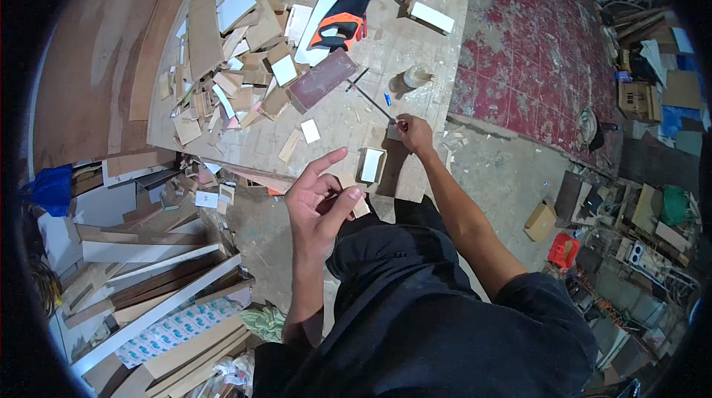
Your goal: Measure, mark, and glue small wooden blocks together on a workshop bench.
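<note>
My left hand (pixel 315 201) is raised near the table's front edge, its index finger and thumb apart and the other fingers bent. Behind its thumb shows a pale wooden piece (pixel 361 208); whether the hand touches it is hidden. My right hand (pixel 415 134) rests low over the table's right side with its fingers curled closed. At its fingertips ends a thin dark rod with a crosspiece (pixel 373 101), shaped like a small hammer; what the fingers pinch is hidden. Between the hands lies a small wooden block with a white top (pixel 372 165).
Wood offcuts (pixel 245 42) heap on the table's left. Near them lie an orange-handled handsaw (pixel 343 27) and a reddish-brown board (pixel 322 79). A whitish pot (pixel 417 77), a small blue item (pixel 387 99) and assembled wooden pieces (pixel 432 17) are on the right. Planks (pixel 170 309) crowd the floor at left.
</note>
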`<state>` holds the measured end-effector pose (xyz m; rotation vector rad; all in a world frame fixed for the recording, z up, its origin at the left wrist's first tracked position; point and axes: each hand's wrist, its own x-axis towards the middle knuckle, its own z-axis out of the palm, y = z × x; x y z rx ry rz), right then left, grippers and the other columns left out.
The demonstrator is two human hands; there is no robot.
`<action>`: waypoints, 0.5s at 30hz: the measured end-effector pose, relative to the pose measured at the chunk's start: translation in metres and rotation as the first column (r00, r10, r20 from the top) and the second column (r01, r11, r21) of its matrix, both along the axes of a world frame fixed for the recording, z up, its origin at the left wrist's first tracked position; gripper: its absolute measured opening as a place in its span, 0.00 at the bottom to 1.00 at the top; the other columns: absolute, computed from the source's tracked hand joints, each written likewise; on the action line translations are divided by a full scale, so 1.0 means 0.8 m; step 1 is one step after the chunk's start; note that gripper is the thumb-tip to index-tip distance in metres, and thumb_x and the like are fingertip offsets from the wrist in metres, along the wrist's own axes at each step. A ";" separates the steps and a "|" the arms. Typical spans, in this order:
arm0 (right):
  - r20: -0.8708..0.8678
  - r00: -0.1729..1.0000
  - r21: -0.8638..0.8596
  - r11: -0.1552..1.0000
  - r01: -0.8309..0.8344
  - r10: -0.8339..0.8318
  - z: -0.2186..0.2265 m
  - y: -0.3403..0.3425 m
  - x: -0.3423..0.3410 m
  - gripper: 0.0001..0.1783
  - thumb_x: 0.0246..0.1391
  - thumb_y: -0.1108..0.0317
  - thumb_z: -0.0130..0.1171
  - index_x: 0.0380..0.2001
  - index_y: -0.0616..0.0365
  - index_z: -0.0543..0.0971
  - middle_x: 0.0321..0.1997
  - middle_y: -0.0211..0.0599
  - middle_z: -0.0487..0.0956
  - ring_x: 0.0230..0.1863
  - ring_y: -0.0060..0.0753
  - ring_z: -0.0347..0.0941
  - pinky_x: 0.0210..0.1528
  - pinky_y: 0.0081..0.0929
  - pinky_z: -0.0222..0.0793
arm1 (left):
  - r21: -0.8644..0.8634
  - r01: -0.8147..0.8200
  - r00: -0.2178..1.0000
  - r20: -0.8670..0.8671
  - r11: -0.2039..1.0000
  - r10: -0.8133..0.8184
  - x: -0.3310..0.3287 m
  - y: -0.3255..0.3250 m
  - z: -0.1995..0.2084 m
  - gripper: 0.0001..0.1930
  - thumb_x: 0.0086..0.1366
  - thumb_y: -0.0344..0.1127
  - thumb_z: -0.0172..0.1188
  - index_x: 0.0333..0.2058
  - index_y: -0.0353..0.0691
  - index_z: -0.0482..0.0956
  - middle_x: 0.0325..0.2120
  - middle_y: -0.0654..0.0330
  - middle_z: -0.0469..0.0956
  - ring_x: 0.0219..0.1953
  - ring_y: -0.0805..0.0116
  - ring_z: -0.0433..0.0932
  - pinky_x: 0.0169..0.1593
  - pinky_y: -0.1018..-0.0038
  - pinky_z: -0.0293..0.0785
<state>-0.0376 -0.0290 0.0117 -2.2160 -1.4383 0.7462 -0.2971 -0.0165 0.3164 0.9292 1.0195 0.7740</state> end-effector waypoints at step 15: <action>-0.710 0.372 0.611 0.786 -0.098 0.598 0.460 -0.047 -0.035 0.31 0.45 0.56 0.72 0.45 0.73 0.77 0.22 0.37 0.79 0.19 0.27 0.74 0.22 0.19 0.68 | -0.033 0.071 0.997 -0.011 0.997 -0.071 0.023 0.008 -0.031 0.18 0.58 0.25 0.63 0.48 0.31 0.75 0.24 0.62 0.78 0.26 0.81 0.73 0.29 0.84 0.69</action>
